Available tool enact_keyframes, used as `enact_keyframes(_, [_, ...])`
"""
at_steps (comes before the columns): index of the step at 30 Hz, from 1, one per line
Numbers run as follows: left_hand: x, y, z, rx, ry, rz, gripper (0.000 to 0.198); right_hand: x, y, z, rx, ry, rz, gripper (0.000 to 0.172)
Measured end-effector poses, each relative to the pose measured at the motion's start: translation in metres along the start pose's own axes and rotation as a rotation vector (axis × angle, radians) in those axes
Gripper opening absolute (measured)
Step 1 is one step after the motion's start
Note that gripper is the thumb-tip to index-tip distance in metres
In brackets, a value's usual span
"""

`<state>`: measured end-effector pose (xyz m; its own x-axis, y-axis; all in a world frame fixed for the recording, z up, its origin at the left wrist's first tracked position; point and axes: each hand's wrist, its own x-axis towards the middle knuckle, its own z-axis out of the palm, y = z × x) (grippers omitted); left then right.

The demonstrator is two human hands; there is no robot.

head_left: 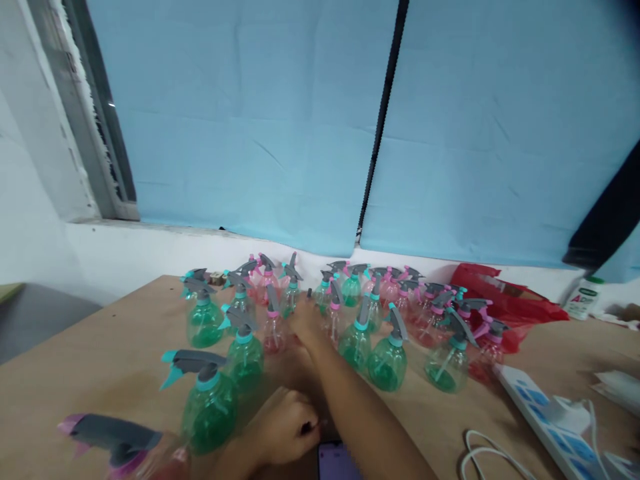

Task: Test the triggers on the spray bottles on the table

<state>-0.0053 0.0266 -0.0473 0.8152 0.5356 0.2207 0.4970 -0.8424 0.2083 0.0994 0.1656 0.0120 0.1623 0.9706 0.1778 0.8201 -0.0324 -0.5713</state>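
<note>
My right hand (304, 321) reaches far forward among rows of small spray bottles. Its fingers look closed around a spray bottle, of which only a dark grey tip (309, 293) shows above the hand; the rest is hidden. A pink-collared bottle (274, 333) stands just left of it. My left hand (287, 427) is a closed fist near the bottom edge, with a dark spot at its curled fingers; whatever is inside cannot be made out. Beside it stands a green spray bottle (210, 413) with a turquoise nozzle. A pink one (173, 463) is cut off at lower left.
Several more green and pink spray bottles (387, 363) fill the back of the wooden table (125, 340). At right are a red plastic bag (505, 300), a white bottle (584, 299), a power strip (545, 417) and a white cable (493, 450). A phone (337, 462) lies at the front.
</note>
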Motion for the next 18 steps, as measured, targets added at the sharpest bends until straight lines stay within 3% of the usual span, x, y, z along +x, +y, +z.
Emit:
enact_keyframes(7, [0.000,0.001,-0.001,0.005,0.001,0.003,0.023,-0.004,-0.001,-0.001,-0.070,0.020,-0.037,0.068])
enact_keyframes(13, [0.003,0.003,-0.003,-0.036,0.000,0.031,0.028,-0.025,0.000,-0.024,-0.005,0.108,-0.091,0.065])
enact_keyframes(18, [0.003,0.004,-0.005,-0.037,0.033,0.039,0.034,-0.053,0.015,-0.033,0.339,0.242,-0.286,0.067])
